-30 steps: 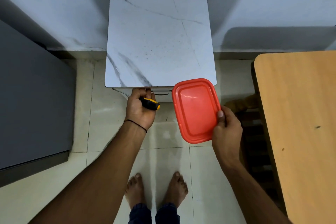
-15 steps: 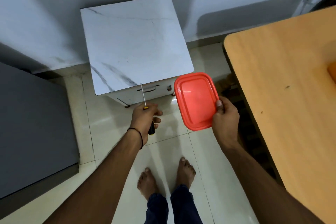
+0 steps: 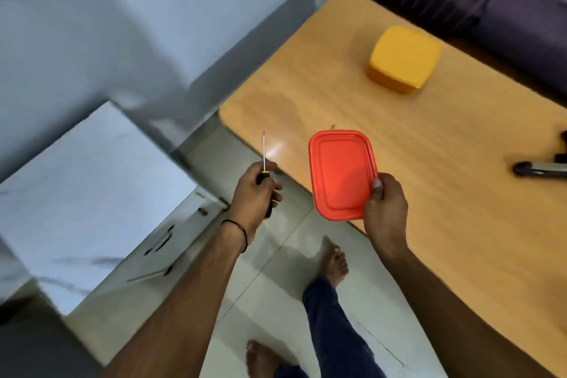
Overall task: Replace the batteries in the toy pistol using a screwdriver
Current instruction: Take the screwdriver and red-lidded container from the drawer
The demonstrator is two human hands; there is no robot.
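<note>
Turned from marble cabinet (image 3: 92,193) to wood table (image 3: 399,163); left hand (image 3: 251,193) grips screwdriver (image 3: 264,159), right hand (image 3: 385,205) pinches red lid (image 3: 340,175); pistol prob next.

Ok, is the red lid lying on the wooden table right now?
No, the right hand grips the red lid by its edge, holding it up off the wooden table.
</note>
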